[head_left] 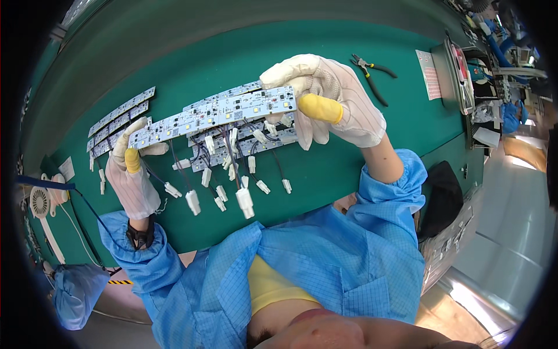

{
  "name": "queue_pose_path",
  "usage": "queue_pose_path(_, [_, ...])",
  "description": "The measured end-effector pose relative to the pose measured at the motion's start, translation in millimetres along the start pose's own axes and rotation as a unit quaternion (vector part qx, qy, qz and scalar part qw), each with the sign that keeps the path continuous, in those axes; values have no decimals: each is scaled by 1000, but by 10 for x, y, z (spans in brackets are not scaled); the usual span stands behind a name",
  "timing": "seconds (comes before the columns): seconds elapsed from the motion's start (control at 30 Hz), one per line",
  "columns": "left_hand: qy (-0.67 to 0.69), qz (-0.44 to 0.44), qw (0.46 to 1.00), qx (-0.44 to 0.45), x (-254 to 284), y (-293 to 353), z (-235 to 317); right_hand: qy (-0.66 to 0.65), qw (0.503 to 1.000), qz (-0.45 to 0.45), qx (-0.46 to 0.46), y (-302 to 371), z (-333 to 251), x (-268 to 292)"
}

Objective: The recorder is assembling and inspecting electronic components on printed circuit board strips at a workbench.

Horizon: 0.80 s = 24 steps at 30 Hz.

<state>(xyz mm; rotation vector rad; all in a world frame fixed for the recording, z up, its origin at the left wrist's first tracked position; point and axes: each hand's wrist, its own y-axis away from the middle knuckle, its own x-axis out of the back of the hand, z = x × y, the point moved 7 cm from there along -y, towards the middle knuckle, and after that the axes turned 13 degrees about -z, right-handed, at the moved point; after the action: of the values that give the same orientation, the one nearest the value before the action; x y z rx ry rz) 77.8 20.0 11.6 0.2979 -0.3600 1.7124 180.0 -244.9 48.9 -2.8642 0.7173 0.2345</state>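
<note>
A long white LED circuit board (pixel 215 114) is held up between my two gloved hands. My left hand (pixel 132 154), with a yellow cot on one finger, grips its left end. The right end is pinched by my right hand (pixel 331 96), whose thumb wears a yellow cot. Wires with white plug connectors (pixel 244 202) dangle from the board. Behind and beneath it, more circuit boards (pixel 273 142) lie on the green mat, partly hidden, with their own connectors. Left of my left hand are further boards (pixel 119 110) in a row.
Pliers with black and yellow handles (pixel 372 75) lie on the green mat (pixel 325 180) at the far right. Beyond them are a printed sheet (pixel 429 74) and a metal box (pixel 453 75). A white handheld fan (pixel 43 203) sits at left, near a blue cord (pixel 87 203).
</note>
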Motion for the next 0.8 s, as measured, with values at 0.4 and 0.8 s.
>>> queue_pose_path(0.4, [204,24,975,-87,47,90,-5,56,995,68,-49,-23,119,104])
queue_pose_path(0.8, [222,-59,962,-149,-14,149,123,13,999,39,-10,-62,248,186])
